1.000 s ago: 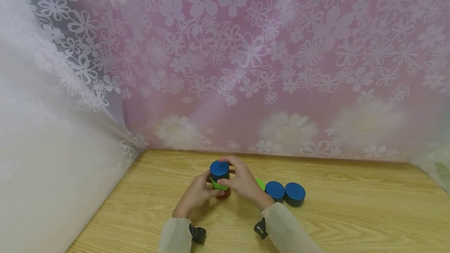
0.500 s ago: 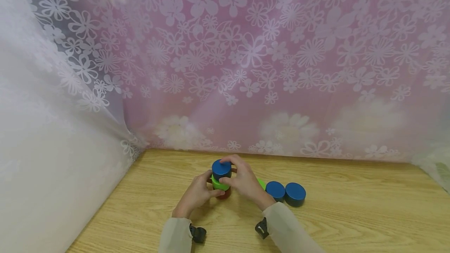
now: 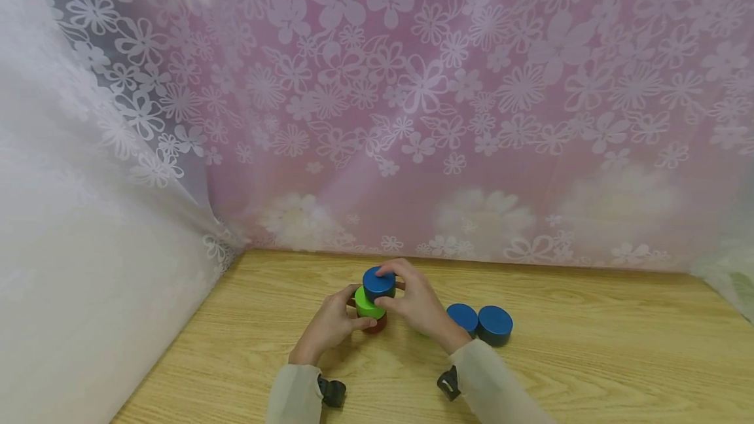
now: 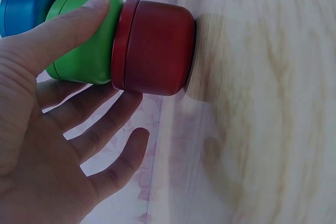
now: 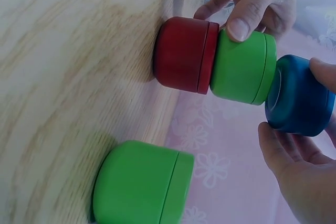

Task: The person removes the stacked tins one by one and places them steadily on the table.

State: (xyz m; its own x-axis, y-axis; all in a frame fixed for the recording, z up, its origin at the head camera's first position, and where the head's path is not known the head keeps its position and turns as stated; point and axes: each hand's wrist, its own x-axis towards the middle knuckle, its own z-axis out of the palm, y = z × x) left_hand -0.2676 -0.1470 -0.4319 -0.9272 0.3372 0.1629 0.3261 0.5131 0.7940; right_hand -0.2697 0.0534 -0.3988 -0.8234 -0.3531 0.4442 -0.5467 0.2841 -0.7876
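Observation:
A small red lidded tin (image 4: pixel 157 48) stands on the wooden table, with a green tin (image 5: pixel 244 66) stacked on its lid. My left hand (image 3: pixel 330 322) holds the green tin, thumb on the near side and fingers behind. Between the thumb and fingers of my right hand (image 3: pixel 419 309) is a blue tin (image 3: pixel 379 281). It sits off-centre to the right over the green lid, slightly tilted in the right wrist view (image 5: pixel 299 95). Whether their edges still touch, I cannot tell.
Two more blue tins, one (image 3: pixel 462 317) beside the other (image 3: pixel 495 324), stand to the right on the table (image 3: pixel 589 345). Another green tin (image 5: pixel 142 182) shows in the right wrist view; my right hand hides it from the head view. A flowered curtain (image 3: pixel 471 116) hangs behind.
My right hand has shifted the blue tin to the right, off the middle of the green lid, uncovering more of that lid. The left hand has stayed in place.

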